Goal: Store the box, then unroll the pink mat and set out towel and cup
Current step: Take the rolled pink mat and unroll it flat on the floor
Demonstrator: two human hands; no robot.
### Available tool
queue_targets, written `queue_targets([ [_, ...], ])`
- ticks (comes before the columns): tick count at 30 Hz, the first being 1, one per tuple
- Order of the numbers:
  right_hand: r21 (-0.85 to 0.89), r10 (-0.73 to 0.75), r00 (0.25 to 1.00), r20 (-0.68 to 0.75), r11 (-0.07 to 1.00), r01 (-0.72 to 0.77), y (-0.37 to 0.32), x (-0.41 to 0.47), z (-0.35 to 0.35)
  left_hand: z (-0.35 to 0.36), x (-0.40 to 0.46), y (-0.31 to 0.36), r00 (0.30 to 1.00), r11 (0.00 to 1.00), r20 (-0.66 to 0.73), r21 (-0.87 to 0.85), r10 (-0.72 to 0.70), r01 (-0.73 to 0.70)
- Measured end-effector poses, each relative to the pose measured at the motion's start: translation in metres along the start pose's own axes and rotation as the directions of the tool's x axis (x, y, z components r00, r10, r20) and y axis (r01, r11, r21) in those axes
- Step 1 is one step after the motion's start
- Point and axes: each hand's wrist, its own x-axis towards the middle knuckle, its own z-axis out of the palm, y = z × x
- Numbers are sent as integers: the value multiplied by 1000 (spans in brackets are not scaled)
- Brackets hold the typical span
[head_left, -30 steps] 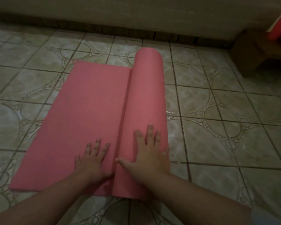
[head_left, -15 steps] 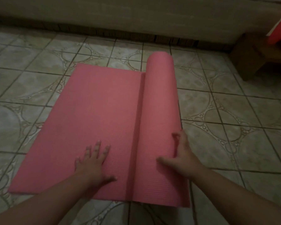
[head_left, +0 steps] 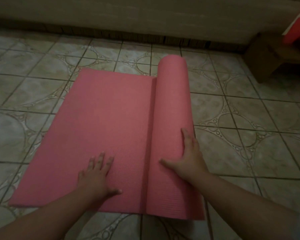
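We see the pink textured foam mat (head_left: 102, 129) lying partly unrolled on the patterned tiled floor (head_left: 249, 135), its flat stretch spread to the left and the thick remaining roll (head_left: 173, 108) standing along its right edge, running away from us toward the wall. Our left hand (head_left: 95, 175) lies flat on the spread part near the close edge, fingers straight and splayed, gripping nothing; we judge it is there to pin the sheet so it does not slide or curl back. Our right hand (head_left: 189, 158) rests over the roll's near end, thumb stretched across the top and fingers wrapped down the far side, cupping the roll rather than clenching it, well placed to push it onward to the right. Much of the mat looks wound up yet, so we judge the unrolling is perhaps half done. Neither towel nor cup shows here. At the far right stands a brown wooden stool (head_left: 274, 56) with 1 red object (head_left: 296, 30) on it, too blurred to name
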Motion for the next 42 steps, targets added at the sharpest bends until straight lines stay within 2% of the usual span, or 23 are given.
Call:
queue_targets([
  [9,-139,-51,998,34,989,56,-39,-41,62,5,-40,-47,999,998,-19,31,-46,47],
  [12,-199,-59,997,51,978,68,-39,-40,63,9,-39,-44,997,997,-33,-3,-72,72],
  [15,-180,-83,992,93,979,99,-24,-35,49,17,-33,-30,984,988,-104,-72,-145,138],
  [20,-61,-74,985,155,995,84,14,-16,-1,16,-15,-3,996,998,-90,-67,-26,20],
  [24,253,46,984,169,963,-88,32,0,-44,6,-3,16,996,993,-19,-79,89,-90],
  [26,377,59,989,139,920,-108,37,5,-57,3,-1,23,993,991,0,-68,117,-117],
  [28,427,48,992,113,900,-92,40,7,-57,1,-3,28,993,992,23,-38,118,-118],
  [34,180,23,999,29,983,-28,41,1,-33,7,-3,31,994,996,65,-3,85,-85],
  [42,142,37,998,45,989,-43,38,5,-23,9,-1,29,996,997,48,-44,70,-68],
])
